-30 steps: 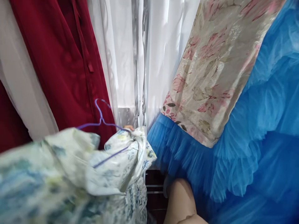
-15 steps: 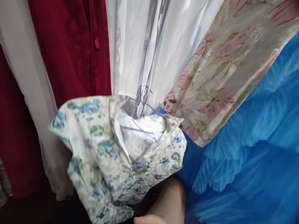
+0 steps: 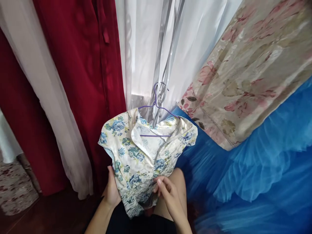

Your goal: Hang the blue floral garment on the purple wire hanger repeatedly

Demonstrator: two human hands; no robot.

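Note:
A cream blouse (image 3: 133, 152) with blue flowers and green leaves hangs on a thin purple wire hanger (image 3: 155, 104), its neckline open in a V. My left hand (image 3: 113, 191) holds the blouse's left side, with the thumb in front and the fingers hidden behind the cloth. At the lower front, my right hand (image 3: 167, 191) has thumb and forefinger pinched together on the fabric near the centre opening. The blouse's lower part lies over my lap, beside my bare knee (image 3: 179, 178).
Dark red cloth (image 3: 107, 71) and white cloth (image 3: 143, 52) with grey ribbons (image 3: 168, 39) hang behind. Right of these are a beige flowered garment (image 3: 246, 74) and blue tulle (image 3: 263, 169). Flowered cloth (image 3: 17, 185) hangs low at left, above the dark floor (image 3: 60, 214).
The blouse and hanger have turned more squarely to me. My left hand has come into view at the blouse's side, and my right hand onto its front.

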